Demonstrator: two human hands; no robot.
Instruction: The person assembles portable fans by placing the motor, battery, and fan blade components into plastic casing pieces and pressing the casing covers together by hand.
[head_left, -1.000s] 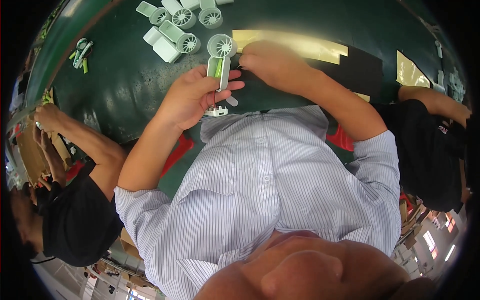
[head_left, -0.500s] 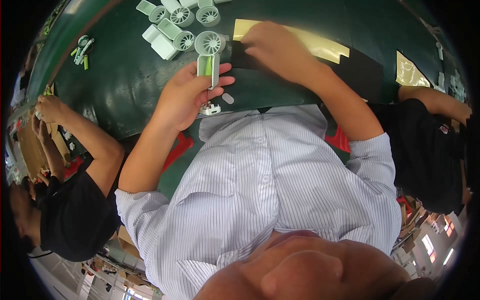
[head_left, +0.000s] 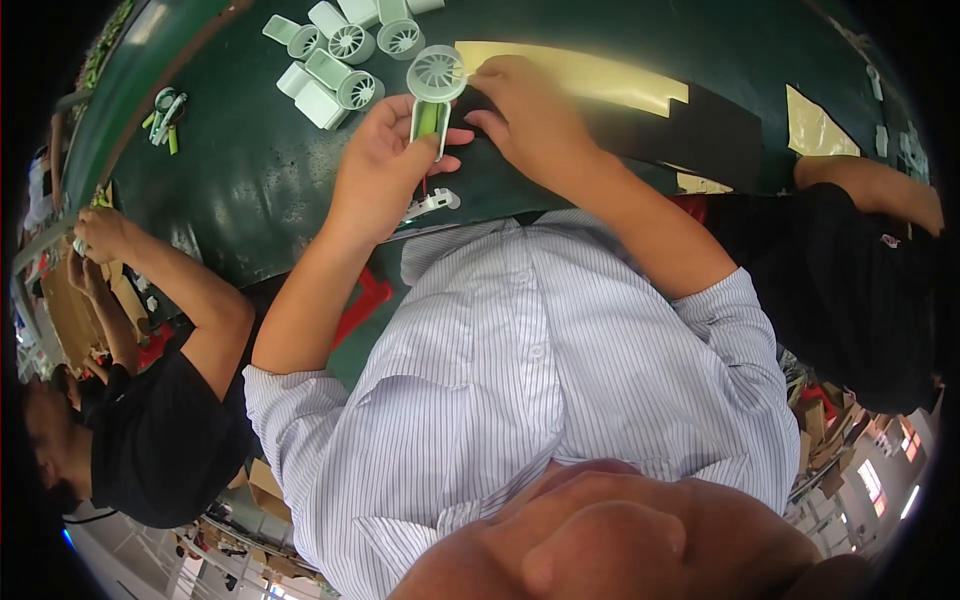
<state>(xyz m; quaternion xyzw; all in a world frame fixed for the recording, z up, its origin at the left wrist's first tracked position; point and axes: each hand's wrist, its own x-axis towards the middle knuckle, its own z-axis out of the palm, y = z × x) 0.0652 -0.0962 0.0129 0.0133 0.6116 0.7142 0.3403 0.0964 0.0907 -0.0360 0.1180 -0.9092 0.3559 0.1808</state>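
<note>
My left hand point(head_left: 385, 165) is closed around a pale green handheld fan body point(head_left: 436, 76), its round grille at the far end. Inside its open handle lies a bright green cylinder point(head_left: 428, 120). A red wire runs from the handle to a small white module point(head_left: 432, 204) near the table edge. My right hand point(head_left: 530, 115) is just right of the grille, thumb and index finger apart, beside the left end of a shiny yellow sheet point(head_left: 590, 72). Nothing shows clearly between its fingers. The yellow sheet lies over a black sheet point(head_left: 715, 140).
Several pale green fan shells point(head_left: 348, 43) lie beyond my left hand on the dark green table point(head_left: 250, 190). Farther left is a small bundle of green and white parts point(head_left: 165, 115). Another yellow sheet point(head_left: 822, 125) lies at right. People in black sit at both sides point(head_left: 160, 430).
The fan body in my left hand has shifted slightly right and tilted. My right hand has moved closer to the grille. The white module has turned at the table edge.
</note>
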